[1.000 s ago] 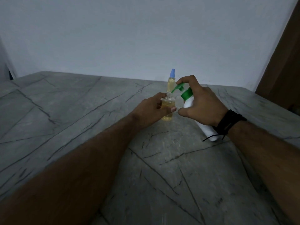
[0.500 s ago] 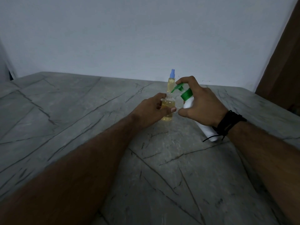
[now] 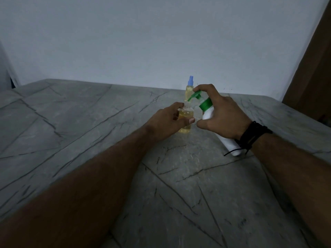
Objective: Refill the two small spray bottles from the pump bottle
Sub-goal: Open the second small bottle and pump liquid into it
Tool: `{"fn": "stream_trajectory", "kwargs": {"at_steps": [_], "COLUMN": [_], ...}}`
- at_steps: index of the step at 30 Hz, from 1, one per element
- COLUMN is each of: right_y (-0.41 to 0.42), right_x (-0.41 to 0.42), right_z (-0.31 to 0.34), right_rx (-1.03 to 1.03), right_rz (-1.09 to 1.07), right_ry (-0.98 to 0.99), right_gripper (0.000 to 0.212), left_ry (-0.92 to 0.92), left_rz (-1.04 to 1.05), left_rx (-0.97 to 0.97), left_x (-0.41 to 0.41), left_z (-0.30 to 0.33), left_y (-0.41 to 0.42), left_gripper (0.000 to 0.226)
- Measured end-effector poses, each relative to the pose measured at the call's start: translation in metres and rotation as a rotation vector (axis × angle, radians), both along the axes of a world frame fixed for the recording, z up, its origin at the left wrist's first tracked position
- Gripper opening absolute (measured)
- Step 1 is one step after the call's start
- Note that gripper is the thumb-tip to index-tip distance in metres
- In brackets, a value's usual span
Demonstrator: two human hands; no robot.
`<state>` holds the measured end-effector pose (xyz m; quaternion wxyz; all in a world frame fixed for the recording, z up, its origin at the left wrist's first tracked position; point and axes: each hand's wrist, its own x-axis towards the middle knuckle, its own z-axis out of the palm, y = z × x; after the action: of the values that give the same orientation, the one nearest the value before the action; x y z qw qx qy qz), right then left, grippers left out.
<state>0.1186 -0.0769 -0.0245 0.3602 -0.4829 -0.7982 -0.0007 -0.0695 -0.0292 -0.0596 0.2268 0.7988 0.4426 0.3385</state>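
A small clear spray bottle (image 3: 186, 115) with yellow liquid and no cap stands on the grey stone table (image 3: 89, 122). My left hand (image 3: 168, 120) grips it from the left. My right hand (image 3: 223, 113) holds the white pump bottle (image 3: 227, 142), tilted, with its green pump head (image 3: 195, 95) over the open neck and my forefinger on top of the pump. A second small spray bottle (image 3: 189, 88) with a blue cap stands upright just behind, holding yellow liquid.
A pale wall (image 3: 161, 42) rises behind the table's far edge. A brown wooden panel (image 3: 315, 77) stands at the right. A black cord bracelet (image 3: 250, 138) sits on my right wrist.
The green pump head has risen slightly, showing more of its stem. Both hands and both small bottles stay in place.
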Motion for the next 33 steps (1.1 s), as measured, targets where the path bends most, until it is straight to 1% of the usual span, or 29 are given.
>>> {"fn": "stream_trajectory", "kwargs": {"at_steps": [4,11,16,23,30,33], "right_y": [-0.0006,0.0009,0.0000,0.0007,0.0000,-0.0001], "right_x": [-0.0005,0.0023,0.0014,0.0019,0.0006,0.0009], "right_z": [0.0009,0.0003,0.0010,0.0007,0.0012,0.0006], "right_rx": [-0.010,-0.005,-0.008,-0.004,0.007,0.010], "right_rz": [-0.002,0.001,0.021,0.022,0.006,0.007], "right_ry": [0.007,-0.004,0.024,0.014,0.028,0.020], "right_gripper": [0.070,0.075,0.071,0.076,0.072,0.074], "left_ry": [0.022,0.008,-0.010,0.010,0.019,0.018], "left_rz": [0.012,-0.009,0.000,0.007,0.008,0.005], "left_rx": [0.017,0.021,0.018,0.010,-0.006,-0.003], "left_x": [0.0008,0.0004,-0.0011,-0.0008,-0.0004,-0.0012], "left_z": [-0.0001,-0.0003,0.0002,-0.0003,-0.0001,0.0001], "left_y": [0.0009,0.0012,-0.0003,0.0012,0.0027,0.0024], "left_gripper": [0.061,0.059,0.056,0.060,0.063,0.063]}}
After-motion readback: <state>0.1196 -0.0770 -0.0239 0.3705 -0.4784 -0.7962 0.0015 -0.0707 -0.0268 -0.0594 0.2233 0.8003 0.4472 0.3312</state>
